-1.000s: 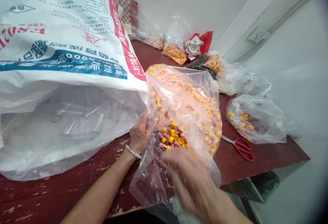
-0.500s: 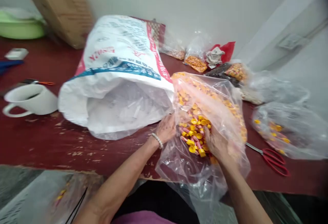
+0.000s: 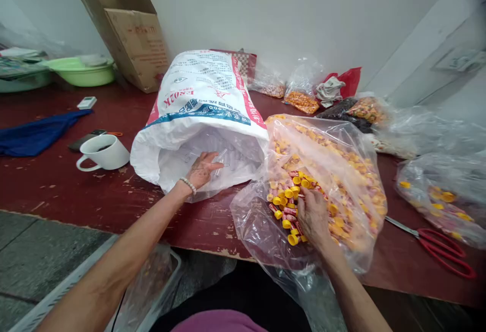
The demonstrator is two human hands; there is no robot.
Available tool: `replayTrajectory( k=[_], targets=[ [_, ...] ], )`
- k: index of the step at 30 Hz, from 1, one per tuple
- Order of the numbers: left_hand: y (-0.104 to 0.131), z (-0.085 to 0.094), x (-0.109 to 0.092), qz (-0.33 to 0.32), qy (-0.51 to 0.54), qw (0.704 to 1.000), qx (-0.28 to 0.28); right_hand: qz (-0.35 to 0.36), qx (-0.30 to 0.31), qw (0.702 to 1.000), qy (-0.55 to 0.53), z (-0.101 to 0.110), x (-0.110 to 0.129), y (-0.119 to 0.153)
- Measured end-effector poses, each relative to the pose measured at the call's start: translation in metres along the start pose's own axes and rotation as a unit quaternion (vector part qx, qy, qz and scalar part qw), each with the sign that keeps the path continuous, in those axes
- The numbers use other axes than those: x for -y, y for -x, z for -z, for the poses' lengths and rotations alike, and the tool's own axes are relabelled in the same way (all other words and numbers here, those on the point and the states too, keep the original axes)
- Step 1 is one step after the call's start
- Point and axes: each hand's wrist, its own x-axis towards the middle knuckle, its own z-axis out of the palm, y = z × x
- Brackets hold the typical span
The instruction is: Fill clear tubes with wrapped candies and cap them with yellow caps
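A large white printed sack [image 3: 205, 81] lies on the table with its mouth toward me, and clear tube-like pieces [image 3: 222, 160] show inside. My left hand [image 3: 204, 170], a beaded bracelet on its wrist, reaches into the mouth with fingers apart, close to those pieces. To the right is a clear plastic bag [image 3: 341, 144] full of small red-patterned pieces with yellow caps [image 3: 290, 210]. My right hand [image 3: 313, 213] is in the bag's opening against these pieces, fingers bent; its fingertips are partly hidden among them.
Red-handled scissors [image 3: 444, 251] lie right of the bag. A white mug [image 3: 104, 152], blue cloth [image 3: 41, 132] and cardboard box [image 3: 138, 43] are on the left. Smaller filled bags [image 3: 301, 100] line the wall; another bag [image 3: 444, 195] lies far right. A white crate [image 3: 172, 276] is below the table edge.
My left hand has left the clear bag's edge and moved left into the sack's mouth, opening its fingers. My right hand stays at the yellow-capped pieces. The view has shifted left.
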Motion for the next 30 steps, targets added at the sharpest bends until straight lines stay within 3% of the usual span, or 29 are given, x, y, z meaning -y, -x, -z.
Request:
replayTrajectory(
  k=[4, 8, 12, 14, 16, 18, 20, 21, 23, 25, 27, 30],
  targets=[
    [-0.013, -0.007, 0.007, -0.049, 0.001, 0.998, 0.035, 0.009, -0.009, 0.999, -0.041, 0.012, -0.012, -0.003],
    [-0.021, -0.001, 0.006, -0.064, 0.019, 0.997, 0.034, 0.011, -0.013, 0.998, -0.062, 0.021, -0.015, -0.006],
    [-0.007, 0.013, -0.009, -0.029, 0.042, 0.999, -0.01, -0.002, -0.056, 0.996, -0.066, 0.028, -0.009, -0.004],
    [0.009, 0.019, -0.027, 0.019, 0.122, 0.992, -0.034, -0.011, -0.08, 0.994, -0.069, 0.032, -0.001, 0.0],
    [0.028, 0.02, -0.051, 0.081, 0.297, 0.95, -0.044, -0.016, -0.104, 0.99, -0.092, 0.037, 0.011, 0.007],
    [0.046, 0.019, -0.076, 0.133, 0.478, 0.868, -0.038, -0.008, -0.113, 0.985, -0.127, 0.04, 0.023, 0.014],
    [0.06, 0.015, -0.098, 0.16, 0.559, 0.813, -0.028, 0.015, -0.097, 0.984, -0.152, 0.04, 0.031, 0.022],
    [0.066, 0.013, -0.106, 0.17, 0.564, 0.808, -0.025, 0.028, -0.078, 0.985, -0.154, 0.04, 0.034, 0.026],
    [0.078, 0.009, -0.117, 0.178, 0.515, 0.838, -0.021, 0.051, -0.03, 0.986, -0.153, 0.036, 0.035, 0.034],
    [0.09, 0.006, -0.12, 0.169, 0.414, 0.894, -0.022, 0.068, 0.015, 0.985, -0.157, 0.032, 0.035, 0.041],
    [0.103, 0.003, -0.118, 0.152, 0.304, 0.94, -0.02, 0.079, 0.05, 0.982, -0.164, 0.029, 0.034, 0.047],
    [0.122, 0.0, -0.106, 0.118, 0.185, 0.975, -0.028, 0.073, 0.077, 0.978, -0.18, 0.025, 0.034, 0.052]
  ],
)
